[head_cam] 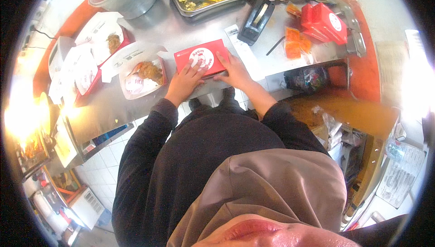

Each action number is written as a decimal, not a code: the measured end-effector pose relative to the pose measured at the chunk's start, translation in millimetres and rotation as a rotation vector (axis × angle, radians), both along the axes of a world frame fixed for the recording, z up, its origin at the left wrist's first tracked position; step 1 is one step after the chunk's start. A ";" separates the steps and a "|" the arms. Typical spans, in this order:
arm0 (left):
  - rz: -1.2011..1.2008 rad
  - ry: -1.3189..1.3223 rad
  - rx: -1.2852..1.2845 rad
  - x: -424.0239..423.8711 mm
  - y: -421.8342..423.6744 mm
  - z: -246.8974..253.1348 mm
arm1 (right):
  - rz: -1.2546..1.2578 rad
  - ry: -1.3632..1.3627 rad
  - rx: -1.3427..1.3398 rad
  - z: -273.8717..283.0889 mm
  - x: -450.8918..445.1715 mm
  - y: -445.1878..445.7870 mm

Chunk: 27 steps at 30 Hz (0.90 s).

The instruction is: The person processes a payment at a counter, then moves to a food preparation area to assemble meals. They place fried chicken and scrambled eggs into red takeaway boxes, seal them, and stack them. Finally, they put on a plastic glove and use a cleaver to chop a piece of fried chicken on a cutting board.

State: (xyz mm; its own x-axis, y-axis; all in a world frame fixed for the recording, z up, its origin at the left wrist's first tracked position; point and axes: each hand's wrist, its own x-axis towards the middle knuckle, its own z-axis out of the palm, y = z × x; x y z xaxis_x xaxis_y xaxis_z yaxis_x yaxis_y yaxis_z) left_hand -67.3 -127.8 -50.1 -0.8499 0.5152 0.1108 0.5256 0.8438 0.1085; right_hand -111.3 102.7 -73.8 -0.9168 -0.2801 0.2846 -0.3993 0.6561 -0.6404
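Note:
A closed red cardboard food box (pixel 180 60) with a round white printed emblem sits at the front edge of the steel counter. My left hand (pixel 187 82) holds its left front part, fingers spread over the lid. Around the right end of the same box is my right hand (pixel 236 72), its fingers on the lid and its thumb at the front edge. To the left stands an open box (pixel 131 92) with a piece of fried chicken (pixel 150 72) and a printed packet (pixel 134 83) inside. Behind it, another open box (pixel 125 41) holds a fried chicken piece (pixel 113 43).
A black tape dispenser (pixel 256 21) and a printed paper slip (pixel 245 51) lie right of the box. Orange sauce sachets (pixel 295 43) and stacked red boxes (pixel 323 24) are farther right. At the back are a metal tray (pixel 204 8) of yellow food and a plastic bucket (pixel 141 4).

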 end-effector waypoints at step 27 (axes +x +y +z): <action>0.162 0.240 0.074 -18.0 9.8 -40.3 | -0.469 -0.275 -0.737 21.8 -21.7 -14.9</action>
State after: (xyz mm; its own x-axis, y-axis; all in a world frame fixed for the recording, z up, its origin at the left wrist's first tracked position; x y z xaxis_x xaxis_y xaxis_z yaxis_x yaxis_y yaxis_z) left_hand -85.3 -117.9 -90.4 -0.8654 0.3578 0.3507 0.4027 0.9133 0.0620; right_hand -132.9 87.8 -52.0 -0.9526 0.3042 -0.0021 0.0340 0.0996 -0.9944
